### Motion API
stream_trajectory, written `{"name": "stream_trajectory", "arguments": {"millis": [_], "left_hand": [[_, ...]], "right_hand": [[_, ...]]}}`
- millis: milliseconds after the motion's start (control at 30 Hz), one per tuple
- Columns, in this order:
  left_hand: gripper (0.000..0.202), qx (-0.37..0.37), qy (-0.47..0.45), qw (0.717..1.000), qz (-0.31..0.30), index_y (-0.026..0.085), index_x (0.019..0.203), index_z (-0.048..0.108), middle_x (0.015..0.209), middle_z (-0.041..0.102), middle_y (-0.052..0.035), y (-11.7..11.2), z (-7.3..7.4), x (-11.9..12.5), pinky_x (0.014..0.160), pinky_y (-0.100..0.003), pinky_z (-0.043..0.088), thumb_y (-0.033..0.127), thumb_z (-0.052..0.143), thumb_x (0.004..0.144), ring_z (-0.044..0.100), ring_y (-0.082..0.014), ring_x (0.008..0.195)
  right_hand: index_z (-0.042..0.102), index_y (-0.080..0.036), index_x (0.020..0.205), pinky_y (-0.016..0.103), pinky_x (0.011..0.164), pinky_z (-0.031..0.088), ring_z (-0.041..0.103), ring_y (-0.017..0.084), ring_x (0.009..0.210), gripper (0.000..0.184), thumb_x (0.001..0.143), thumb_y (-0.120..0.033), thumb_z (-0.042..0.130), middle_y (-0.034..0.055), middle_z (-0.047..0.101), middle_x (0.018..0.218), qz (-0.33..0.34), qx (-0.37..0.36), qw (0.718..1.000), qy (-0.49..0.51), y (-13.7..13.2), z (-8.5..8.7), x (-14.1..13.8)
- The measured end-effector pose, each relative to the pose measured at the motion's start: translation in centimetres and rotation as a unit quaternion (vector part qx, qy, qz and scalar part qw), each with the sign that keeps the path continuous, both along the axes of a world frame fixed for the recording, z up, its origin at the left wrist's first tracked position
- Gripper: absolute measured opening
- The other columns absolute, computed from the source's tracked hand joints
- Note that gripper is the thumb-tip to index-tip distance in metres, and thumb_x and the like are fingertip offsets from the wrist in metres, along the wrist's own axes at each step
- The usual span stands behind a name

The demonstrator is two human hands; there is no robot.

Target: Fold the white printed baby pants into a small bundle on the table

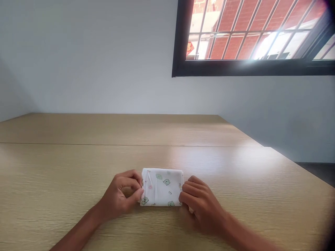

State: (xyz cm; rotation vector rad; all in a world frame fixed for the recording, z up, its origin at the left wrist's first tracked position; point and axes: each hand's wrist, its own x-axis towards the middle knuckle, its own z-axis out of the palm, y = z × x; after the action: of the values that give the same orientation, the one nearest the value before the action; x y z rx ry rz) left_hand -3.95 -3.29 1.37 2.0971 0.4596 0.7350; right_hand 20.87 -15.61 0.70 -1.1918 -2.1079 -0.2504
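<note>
Item: forearms, two. Your left forearm (81,228) and right forearm (243,228) enter from the bottom edge, resting low over the surface (65,174).

Item: hands, two, both engaged. Your left hand (124,193) pinches the left edge of the folded cloth (162,188) between thumb and bent fingers. Your right hand (201,202) has its fingers closed on the right edge; its thumb is mostly hidden and the underside blurred.

Item: folded cloth, one. White, printed with small green animal figures and scattered pink and yellow marks. It lies on the surface between your hands, folded to a neat rectangle, with a faint crease left of centre. Handling, as judged: light, soft, limp, not fragile; apt to slide on smooth wood and to spring open along its layers. Best hold: opposite side edges, thumb under and fingers over, taking all layers together; press lightly, or you may wrinkle the top.

Item: surface, pale wood grain, a seam (131,144) running across behind the cloth.

Item: wall (91,59), plain, pale.

Item: window (251,31), dark-framed, barred, upper right, bright glare.
</note>
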Motion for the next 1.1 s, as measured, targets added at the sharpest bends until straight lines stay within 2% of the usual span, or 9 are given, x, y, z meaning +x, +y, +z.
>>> {"name": "stream_trajectory", "arguments": {"millis": [133,233,333,533,667,733,833,933,1100], "left_hand": [[0.021,0.001,-0.001,1.000,0.026,0.017,0.066,0.065,0.080,0.058,-0.0025,0.5,-0.4,0.0,0.065,-0.024,0.045,0.019,0.062,0.086,0.056,-0.0142,0.072],[0.024,-0.014,0.043,0.999,0.014,0.016,0.061,0.059,0.077,0.059,-0.0031,0.6,-1.0,0.1,0.054,-0.021,0.039,0.020,0.066,0.083,0.054,-0.0137,0.067],[0.029,-0.009,0.057,0.998,0.018,0.016,0.059,0.057,0.072,0.059,-0.0030,0.7,-1.3,0.2,0.051,-0.021,0.035,0.023,0.066,0.086,0.052,-0.0131,0.062],[0.039,0.031,0.075,0.996,0.035,0.017,0.057,0.052,0.061,0.054,0.0007,0.6,-1.2,0.2,0.053,-0.023,0.033,0.031,0.059,0.094,0.044,-0.0112,0.056],[0.041,0.041,0.084,0.995,0.045,0.017,0.058,0.048,0.060,0.052,0.0018,0.5,-1.2,0.4,0.051,-0.022,0.031,0.033,0.059,0.094,0.041,-0.0100,0.054],[0.041,0.047,0.084,0.994,0.044,0.017,0.057,0.046,0.060,0.051,0.0024,0.5,-1.1,0.5,0.052,-0.022,0.031,0.033,0.060,0.093,0.041,-0.0097,0.054],[0.043,0.053,0.083,0.994,0.043,0.017,0.057,0.044,0.060,0.051,0.0028,0.4,-0.9,0.6,0.052,-0.022,0.031,0.033,0.060,0.093,0.042,-0.0095,0.054],[0.044,0.059,0.074,0.994,0.047,0.018,0.057,0.039,0.059,0.050,0.0028,0.4,-0.9,0.6,0.051,-0.022,0.031,0.032,0.060,0.093,0.041,-0.0097,0.054],[0.046,0.092,0.039,0.994,0.052,0.019,0.061,0.024,0.060,0.041,0.0038,-0.1,-1.0,0.5,0.054,-0.024,0.031,0.024,0.057,0.093,0.037,-0.0106,0.055]], "right_hand": [[0.034,-0.019,0.064,0.029,0.060,0.026,0.026,0.012,0.056,0.020,0.072,-0.004,0.044,-0.0039,0.041,0.059,-0.011,-0.043,0.999,-0.012,-0.1,0.1,0.0],[0.035,-0.020,0.064,0.030,0.058,0.025,0.025,0.013,0.056,0.020,0.072,-0.004,0.043,-0.0032,0.040,0.059,0.006,-0.004,1.000,-0.005,-0.2,0.5,0.0],[0.038,-0.021,0.064,0.031,0.058,0.024,0.025,0.014,0.056,0.020,0.074,-0.004,0.044,-0.0029,0.038,0.057,0.016,0.028,0.999,-0.002,-0.3,0.6,0.0],[0.041,-0.020,0.065,0.029,0.058,0.029,0.029,0.013,0.055,0.018,0.074,-0.005,0.043,-0.0027,0.045,0.059,0.001,-0.056,0.998,-0.003,-0.2,0.2,0.0],[0.049,-0.020,0.073,0.030,0.057,0.027,0.029,0.014,0.057,0.018,0.078,-0.003,0.045,-0.0025,0.043,0.059,0.037,0.033,0.998,0.029,-0.4,0.5,0.0],[0.056,-0.018,0.084,0.030,0.058,0.028,0.031,0.014,0.057,0.019,0.079,-0.002,0.047,-0.0023,0.045,0.060,0.041,0.042,0.998,0.018,-0.5,0.7,-0.2],[0.061,-0.018,0.092,0.031,0.062,0.031,0.038,0.014,0.057,0.020,0.085,-0.005,0.047,-0.0015,0.050,0.063,0.017,-0.052,0.998,-0.021,-0.4,0.8,-0.5],[0.064,-0.020,0.085,0.031,0.063,0.033,0.040,0.014,0.057,0.021,0.089,-0.009,0.046,-0.0014,0.052,0.062,0.005,-0.125,0.992,-0.021,-0.3,0.7,-0.6],[0.064,-0.016,0.102,0.031,0.065,0.034,0.041,0.014,0.057,0.021,0.091,-0.008,0.048,-0.0025,0.051,0.063,0.029,-0.012,0.999,-0.015,-0.6,0.7,-0.8]]}}
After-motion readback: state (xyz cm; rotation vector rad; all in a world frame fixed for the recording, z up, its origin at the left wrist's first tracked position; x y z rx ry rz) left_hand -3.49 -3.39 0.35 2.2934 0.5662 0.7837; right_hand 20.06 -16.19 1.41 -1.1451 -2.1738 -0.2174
